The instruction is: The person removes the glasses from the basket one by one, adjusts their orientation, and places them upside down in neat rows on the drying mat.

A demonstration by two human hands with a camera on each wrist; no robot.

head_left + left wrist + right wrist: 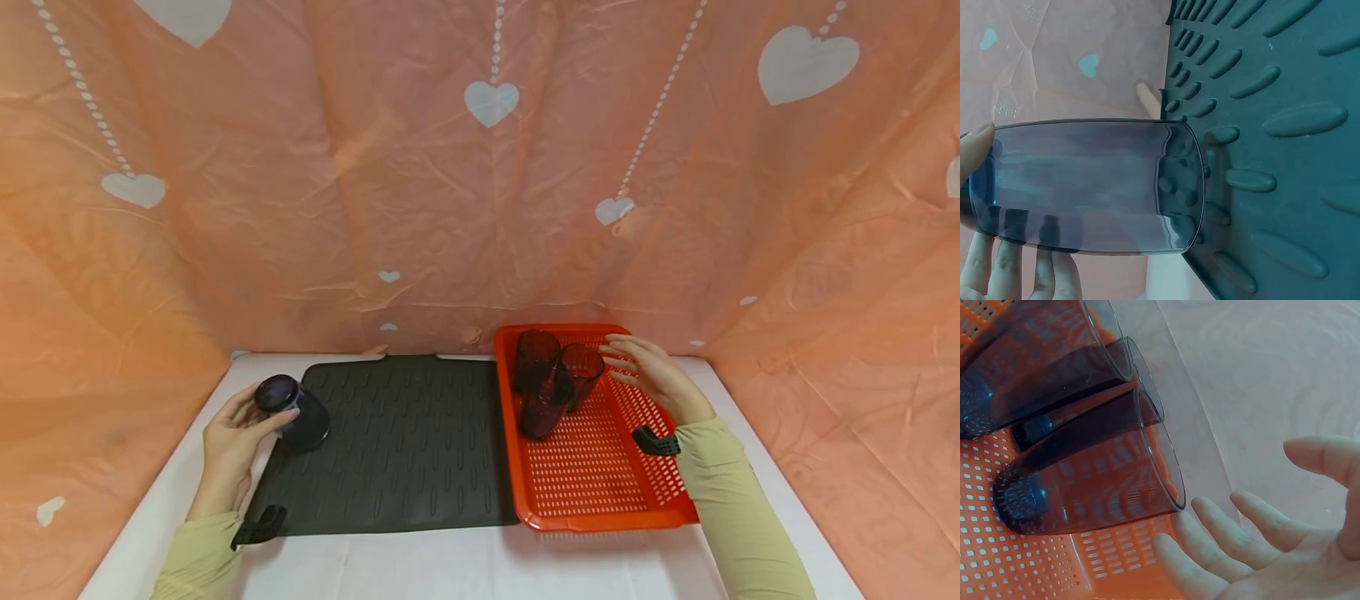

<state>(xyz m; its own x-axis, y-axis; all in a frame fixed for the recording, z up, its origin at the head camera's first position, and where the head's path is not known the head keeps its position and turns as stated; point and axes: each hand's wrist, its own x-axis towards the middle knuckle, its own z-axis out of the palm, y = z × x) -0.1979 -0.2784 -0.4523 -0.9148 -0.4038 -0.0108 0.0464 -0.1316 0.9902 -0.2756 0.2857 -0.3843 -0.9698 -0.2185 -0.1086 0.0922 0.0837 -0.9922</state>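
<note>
My left hand grips a dark tinted drinking glass near its base, thumb on one side and fingers on the other. The glass is upside down, its rim close over the left back part of the dark ribbed mat; the left wrist view shows this glass with its mouth toward the mat. My right hand is over the right back side of the orange basket, fingers spread and holding nothing. Its fingertips are right by the rim of the nearest of three tinted glasses standing in the basket.
A white-covered table carries the mat and the basket side by side, their edges meeting. An orange cloth with white hearts hangs at the back and both sides. Black wrist mounts sit on both sleeves.
</note>
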